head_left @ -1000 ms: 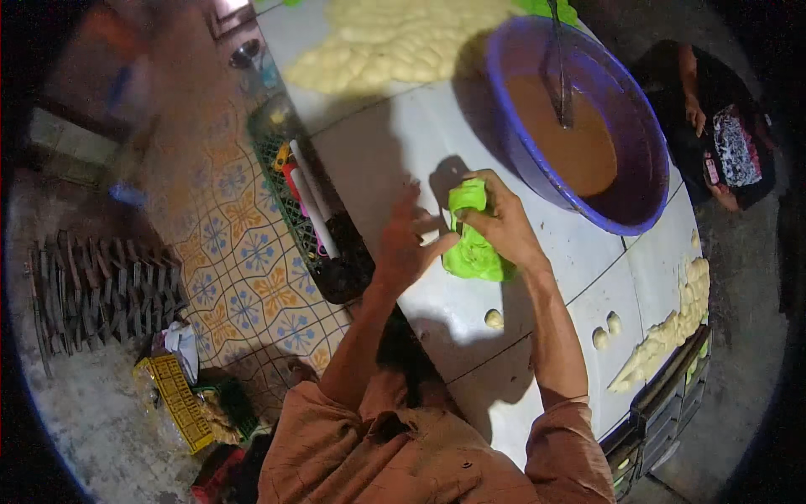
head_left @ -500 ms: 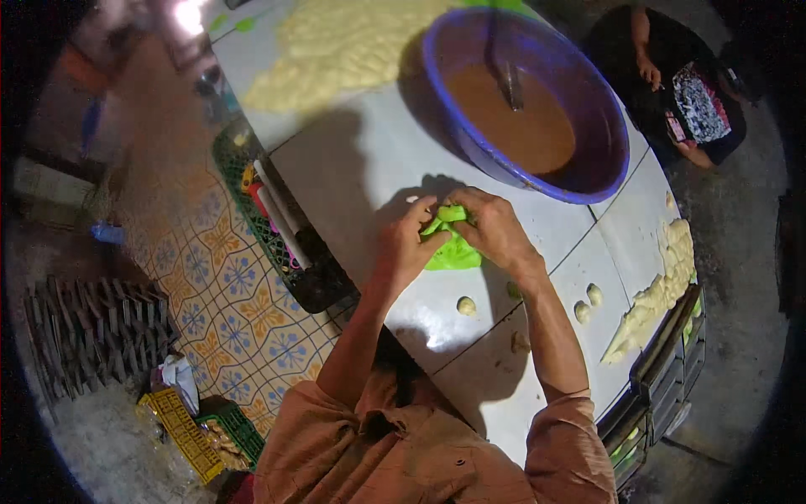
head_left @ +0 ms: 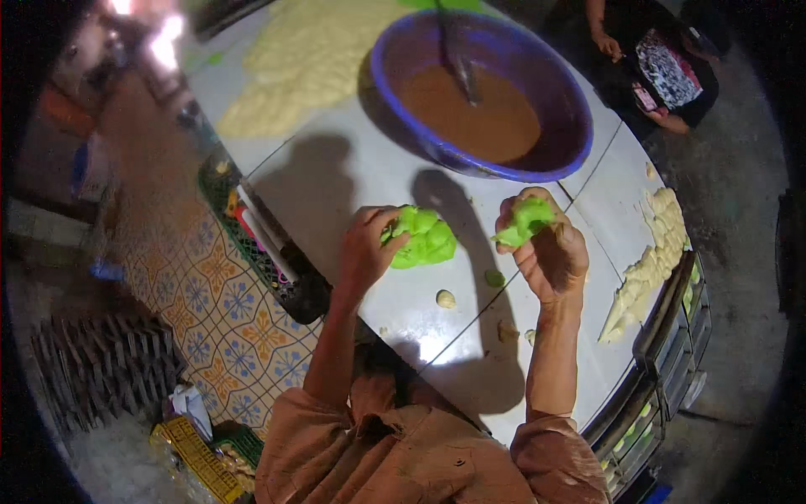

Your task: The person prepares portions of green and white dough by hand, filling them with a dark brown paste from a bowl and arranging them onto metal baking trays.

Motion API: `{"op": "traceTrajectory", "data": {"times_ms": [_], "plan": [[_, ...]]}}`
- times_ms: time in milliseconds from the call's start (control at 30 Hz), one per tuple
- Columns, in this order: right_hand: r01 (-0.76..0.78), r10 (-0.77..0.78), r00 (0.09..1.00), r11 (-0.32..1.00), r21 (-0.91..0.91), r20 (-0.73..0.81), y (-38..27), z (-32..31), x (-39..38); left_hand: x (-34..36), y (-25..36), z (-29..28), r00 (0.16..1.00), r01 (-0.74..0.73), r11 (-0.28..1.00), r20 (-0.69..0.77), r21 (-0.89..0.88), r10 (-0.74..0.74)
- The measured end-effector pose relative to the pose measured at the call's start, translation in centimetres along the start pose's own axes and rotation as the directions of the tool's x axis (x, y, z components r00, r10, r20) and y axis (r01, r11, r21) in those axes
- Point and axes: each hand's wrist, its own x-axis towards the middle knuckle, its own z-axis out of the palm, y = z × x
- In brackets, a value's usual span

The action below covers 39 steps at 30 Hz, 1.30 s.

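Note:
Fingers of my left hand (head_left: 367, 244) grip the left side of a lumpy bright green dough mass (head_left: 428, 239) on the white tiled tabletop (head_left: 453, 328). To its right, my right hand (head_left: 550, 265) holds a smaller, torn piece of green dough (head_left: 527, 214) just above the surface, its fingers curled up around it. A small pale dough ball (head_left: 445, 298) and a flat green scrap (head_left: 494, 277) lie nearer me on the tiles.
A purple basin (head_left: 558, 151) of brown liquid holds a metal utensil. Pale dough pieces (head_left: 311, 59) cover the far left, more (head_left: 651, 269) the right edge. A black crate (head_left: 298, 298) of tools lines the left edge, metal racks (head_left: 672, 361) the right. A person (head_left: 642, 84) is at upper right.
A piece of green dough has come apart from the mass. My right hand has carried it rightward, while my left hand stays on the larger lump. My view has shifted.

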Motion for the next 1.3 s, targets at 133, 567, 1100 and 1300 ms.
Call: {"op": "traceTrajectory", "data": {"times_ms": [133, 567, 1100, 1300], "plan": [[-0.280, 0.088, 0.901, 0.866, -0.414, -0.425, 0.0, -1.8, -1.6, -0.7, 3.9, -2.9, 0.974, -0.209, 0.960, 0.123, 0.189, 0.188], [-0.165, -0.379, 0.769, 0.661, -0.732, -0.516, 3.1, -3.8, -6.5, -1.4, 10.3, 5.9, 0.922, 0.305, 0.692, 0.384, -0.654, -0.044], [0.002, -0.076, 0.859, 0.990, -0.144, -0.506, -0.5, -1.1, -4.0, -0.2, 14.8, 14.3, 0.904, -0.427, 0.600, -0.322, -0.677, 0.280], [-0.166, -0.139, 0.894, 0.781, -0.603, -0.426, -4.3, -4.6, 4.8, -0.2, 12.0, 12.4, 0.984, 0.126, 0.454, 0.171, -0.882, 0.059]]}}
